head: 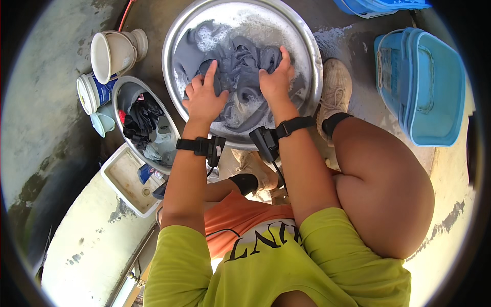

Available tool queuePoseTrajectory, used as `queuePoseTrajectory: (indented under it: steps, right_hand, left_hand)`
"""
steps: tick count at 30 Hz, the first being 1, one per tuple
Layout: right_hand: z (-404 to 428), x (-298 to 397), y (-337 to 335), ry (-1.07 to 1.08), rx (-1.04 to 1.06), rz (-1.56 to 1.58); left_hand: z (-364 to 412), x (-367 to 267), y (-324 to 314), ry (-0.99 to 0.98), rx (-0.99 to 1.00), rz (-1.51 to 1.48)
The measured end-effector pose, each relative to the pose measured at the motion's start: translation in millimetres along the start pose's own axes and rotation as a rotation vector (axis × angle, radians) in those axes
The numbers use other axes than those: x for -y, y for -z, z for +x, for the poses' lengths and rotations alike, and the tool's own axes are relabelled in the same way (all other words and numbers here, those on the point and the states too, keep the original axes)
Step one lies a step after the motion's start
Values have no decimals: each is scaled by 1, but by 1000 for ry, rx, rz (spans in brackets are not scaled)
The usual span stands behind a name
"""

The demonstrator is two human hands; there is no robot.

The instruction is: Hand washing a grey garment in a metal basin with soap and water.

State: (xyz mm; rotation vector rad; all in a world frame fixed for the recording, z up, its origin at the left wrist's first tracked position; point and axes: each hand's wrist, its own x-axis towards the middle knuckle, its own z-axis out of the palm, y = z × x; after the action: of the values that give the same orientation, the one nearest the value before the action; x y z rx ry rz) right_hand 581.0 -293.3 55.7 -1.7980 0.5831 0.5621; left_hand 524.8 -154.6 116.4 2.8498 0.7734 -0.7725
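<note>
A round metal basin [319, 73] holds sudsy water and soaked grey cloth [245, 61], bunched in the middle and spread flatter on the left. My left hand [205, 98] rests on the cloth at the basin's near left, its index finger stretched forward and its thumb apart. At the right side of the bunched cloth is my right hand [278, 82], thumb and index finger spread around a fold. Its other fingers are partly hidden, so a grip cannot be made out. Foam [209, 38] floats around the fabric.
Left of the basin, an oval tub [174, 130] holds dark clothes [142, 119]. Beyond it are a beige bucket [111, 53], a white-lidded pail [87, 94] and a shallow sink [126, 184]. Blue stacked tubs [437, 88] stand right. My shoe [335, 82] is beside the basin.
</note>
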Motion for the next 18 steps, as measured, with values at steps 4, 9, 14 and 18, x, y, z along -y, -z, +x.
queuePoseTrajectory:
  steps: [4, 9, 14, 18]
  right_hand:
    - [12, -27, -6, 6, 2, -78]
    - [28, -42, 0, -288, 207, 757]
    - [14, -17, 1, -423, 166, 921]
    - [4, -12, 0, -646, 556, 1206]
  left_hand:
    - [1, -37, -40, -161, 71, 137]
    - [25, -37, -32, -88, 312, 46]
    - [33, 28, -43, -113, -98, -993]
    - [-9, -37, -6, -280, -46, -1259]
